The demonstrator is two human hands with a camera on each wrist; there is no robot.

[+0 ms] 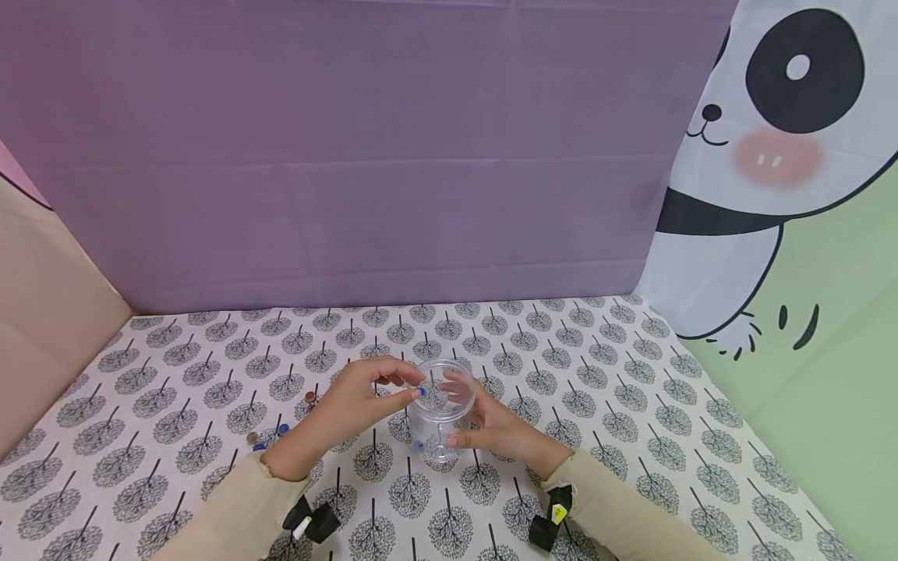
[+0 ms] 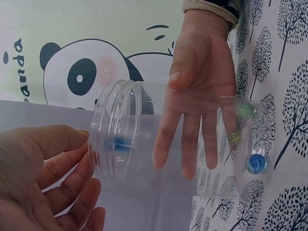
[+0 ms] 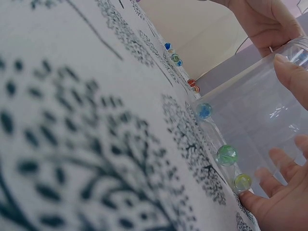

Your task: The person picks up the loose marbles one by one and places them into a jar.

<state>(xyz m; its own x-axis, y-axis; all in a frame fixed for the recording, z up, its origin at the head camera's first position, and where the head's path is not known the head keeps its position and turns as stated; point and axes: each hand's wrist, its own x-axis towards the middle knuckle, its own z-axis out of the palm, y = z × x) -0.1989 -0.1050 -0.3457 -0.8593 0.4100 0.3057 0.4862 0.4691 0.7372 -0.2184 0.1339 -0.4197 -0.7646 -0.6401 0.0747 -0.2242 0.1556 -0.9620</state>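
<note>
In the head view, a clear plastic jar (image 1: 440, 411) stands upright on the tree-patterned tablecloth (image 1: 603, 374), near the middle of the table. The right hand (image 1: 494, 428) is around the jar's right side with the fingers curved on its wall. The left hand (image 1: 358, 401) is at the jar's open mouth and pinches a small blue marble (image 1: 422, 391) between thumb and fingertip, just over the rim. Some loose marbles (image 1: 281, 428) lie on the cloth to the left of the left forearm. The left wrist view shows what the head view does not: three marbles lie on the jar (image 2: 173, 139) bottom, a blue one (image 2: 256, 162), a yellowish one (image 2: 234, 137) and a green one (image 2: 246, 110). The right hand (image 2: 202, 86) is seen through the clear wall, fingers quite straight against the far side and the thumb on the near side. The left hand (image 2: 48, 178) is close to the mouth; the pinched marble shows only as a blue blur through the rim. The right wrist view looks low along the cloth (image 3: 96, 120). It shows the same three marbles from outside, in a row at the bottom of the jar (image 3: 255, 106), and farther away the loose marbles (image 3: 175, 55) in two small groups. The fingers of the right hand (image 3: 284, 192) touch the jar wall.
</note>
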